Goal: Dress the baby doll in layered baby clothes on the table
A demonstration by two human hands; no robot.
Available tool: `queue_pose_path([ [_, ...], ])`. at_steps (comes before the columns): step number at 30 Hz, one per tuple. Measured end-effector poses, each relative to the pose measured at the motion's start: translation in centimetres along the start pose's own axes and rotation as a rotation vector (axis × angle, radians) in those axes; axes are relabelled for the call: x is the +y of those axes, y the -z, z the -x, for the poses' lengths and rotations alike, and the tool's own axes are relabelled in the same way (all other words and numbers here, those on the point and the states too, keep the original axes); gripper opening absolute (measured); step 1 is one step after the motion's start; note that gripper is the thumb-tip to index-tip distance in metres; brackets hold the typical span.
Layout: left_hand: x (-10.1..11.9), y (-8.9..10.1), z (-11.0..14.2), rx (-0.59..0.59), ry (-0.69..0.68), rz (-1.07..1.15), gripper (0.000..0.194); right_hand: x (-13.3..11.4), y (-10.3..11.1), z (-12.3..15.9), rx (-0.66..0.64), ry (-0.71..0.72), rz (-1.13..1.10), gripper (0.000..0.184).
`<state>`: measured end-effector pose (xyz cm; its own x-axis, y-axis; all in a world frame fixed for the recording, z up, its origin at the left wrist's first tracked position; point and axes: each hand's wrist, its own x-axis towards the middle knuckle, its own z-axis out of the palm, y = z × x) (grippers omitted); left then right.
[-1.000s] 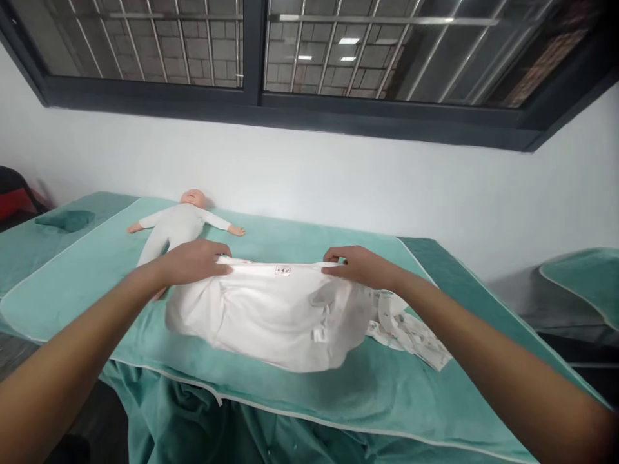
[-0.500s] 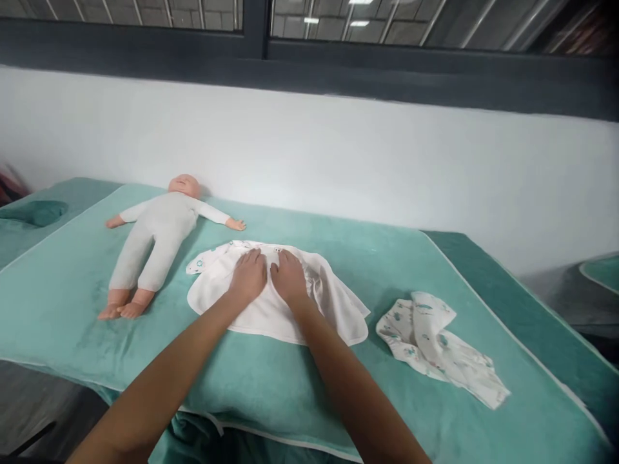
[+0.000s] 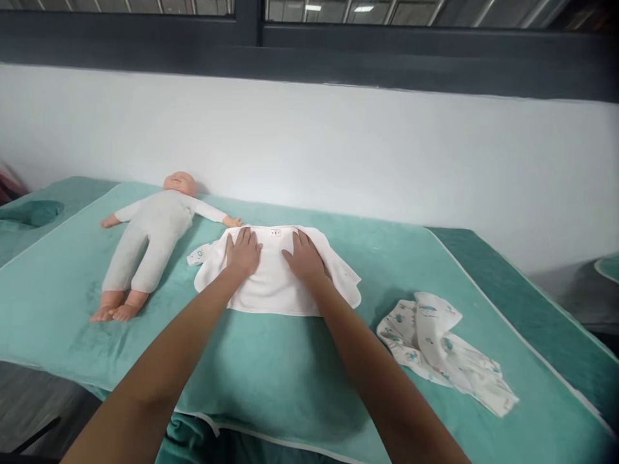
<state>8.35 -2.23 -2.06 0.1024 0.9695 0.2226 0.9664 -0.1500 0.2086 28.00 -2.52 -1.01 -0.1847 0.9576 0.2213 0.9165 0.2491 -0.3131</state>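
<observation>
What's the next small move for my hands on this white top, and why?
Probably slide the left hand outward and straighten the printed sleeve: it sticks out rumpled at one side of the white top, whose middle lies fairly smooth.

Facing a white wall (image 3: 309, 148) beneath a dark window frame (image 3: 309, 61). Resting the left hand (image 3: 244, 252) and right hand (image 3: 304, 256), both open, on a small white garment (image 3: 275, 287) lying spread on a green sheet (image 3: 271, 367). Touching it either side of a printed label (image 3: 275, 232). Seeing a pale-clothed doll (image 3: 162, 222) lying face-up to the left and a crumpled patterned cloth (image 3: 435, 338) lying apart to the right.
</observation>
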Motion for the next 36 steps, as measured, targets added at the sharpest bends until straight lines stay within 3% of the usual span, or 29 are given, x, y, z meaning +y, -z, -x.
queue_pose_path([
  [5, -0.7, -0.5, -1.6, 0.028, -0.090, -0.024, 0.061, 0.8, -1.2, -0.6, 0.011, -0.082, -0.052, 0.066],
  [10, -1.1, -0.5, -2.8, -0.076, -0.070, 0.030, 0.059, 1.3, -1.4, -1.0, -0.046, -0.088, -0.094, 0.065],
  [13, -0.6, -0.1, -2.4, -0.041, -0.072, 0.022, 0.053, 1.3, -1.0, -1.0, -0.052, -0.100, -0.095, 0.063],
  [16, 0.4, 0.7, 0.3, 0.101, -0.191, -0.001, 0.047, 0.5, -0.7, -0.1, -0.024, 0.016, -0.034, 0.054],
  [20, 0.2, 2.3, 7.0, 0.176, -0.384, 0.105, 0.033, -1.3, -1.1, 1.9, -0.061, 0.296, -0.029, 0.050],
  [25, -2.2, 4.0, 14.4, 0.207, -0.314, 0.119, 0.028, -3.4, -1.1, 4.1, -0.088, 0.361, -0.072, 0.046],
  [31, -2.5, 4.1, 15.2, 0.199, -0.268, 0.048, 0.034, -4.1, 0.6, 9.3, 0.025, 0.497, -0.206, 0.028],
  [36, -2.5, 3.6, 15.0, 0.262, -0.247, 0.053, 0.038, -2.5, 1.8, 14.5, 0.082, 0.256, -0.043, 0.028],
])
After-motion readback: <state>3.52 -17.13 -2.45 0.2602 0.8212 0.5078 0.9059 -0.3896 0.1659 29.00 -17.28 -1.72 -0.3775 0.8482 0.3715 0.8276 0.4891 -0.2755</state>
